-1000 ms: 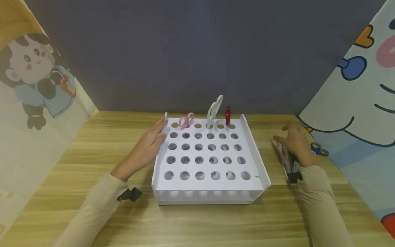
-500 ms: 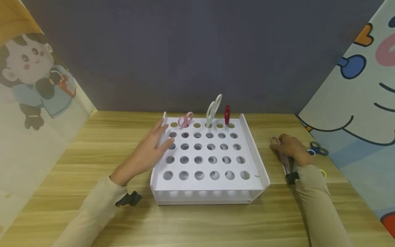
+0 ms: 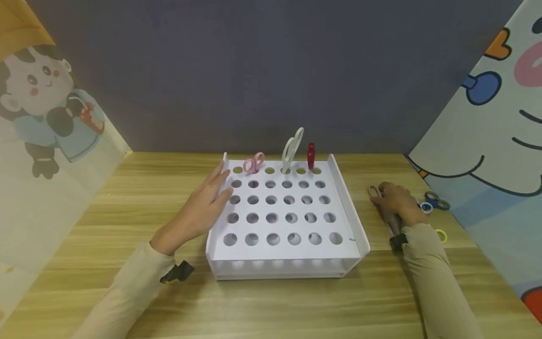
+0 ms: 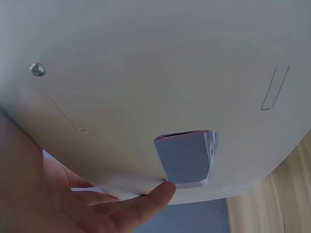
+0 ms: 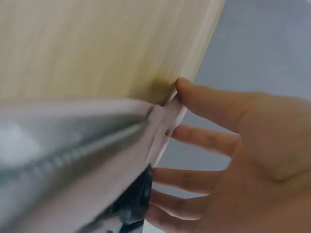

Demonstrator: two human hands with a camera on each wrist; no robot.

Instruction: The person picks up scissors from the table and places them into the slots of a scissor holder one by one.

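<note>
A white rack (image 3: 281,252) with rows of round holes stands mid-table. My left hand (image 3: 195,214) rests on its left edge, fingers extended along the side and thumb over the top. In the left wrist view, the thumb touches the white panel (image 4: 121,97) beside a grey rectangular shape. Right of the rack, my right hand (image 3: 397,201) pinches pale pink scissors (image 3: 388,219) by the handle end, between thumb and fingers; they lie low at the table. In the right wrist view, the scissors' blades are close and blurred. Other scissors beneath this hand are partly hidden.
Pink scissors (image 3: 254,163), white scissors (image 3: 291,150) and a red handle (image 3: 311,157) stick up from the rack's back row. Blue-handled scissors (image 3: 436,200), a pale blue ring (image 3: 426,207) and a yellow ring (image 3: 442,235) lie right of my right hand. A dark wall rises behind.
My right hand has come down and closed thumb and fingers on the pale pink scissors. The left thumb moved over the rack's top, then slightly back; the left hand stays at the edge.
</note>
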